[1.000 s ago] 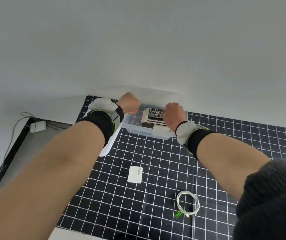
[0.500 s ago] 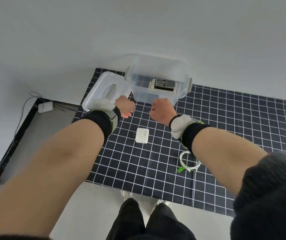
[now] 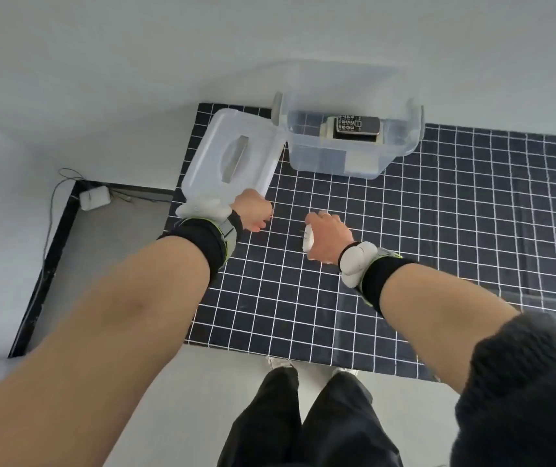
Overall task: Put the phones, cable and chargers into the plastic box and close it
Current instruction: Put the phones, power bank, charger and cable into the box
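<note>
The right hand (image 3: 328,235) is curled over a white charger (image 3: 307,240) near the middle of the black grid mat (image 3: 438,230) that covers the bench. Its fingers (image 3: 323,219) wrap the charger's top, and only the charger's left edge and two metal prongs show past the knuckles, pointing toward 9 o'clock. Whether the charger is lifted or still lies on the mat cannot be told.

The left hand (image 3: 253,210) sits just at 9 o'clock of the right hand, apart from it, its fingers curled inward toward the palm. Nothing shows in its grip, though the fingertips are hidden under the hand. Both wrists carry black bands with pale grey pods.

The clear plastic box (image 3: 347,156) stands open at 12 o'clock of the hands, near the far edge of the mat and close to the wall. Inside it, toward the far side, a dark keypad phone (image 3: 357,127) lies flat on top of another device whose lighter edge shows beneath it. The translucent lid (image 3: 232,153) lies off the box at its 9 o'clock side, its near end just beyond the left wrist.

Off the mat at 9 o'clock, a small white adapter (image 3: 93,197) with thin wires rests by the wall. Black trouser legs and pale shoes appear at 6 o'clock.
</note>
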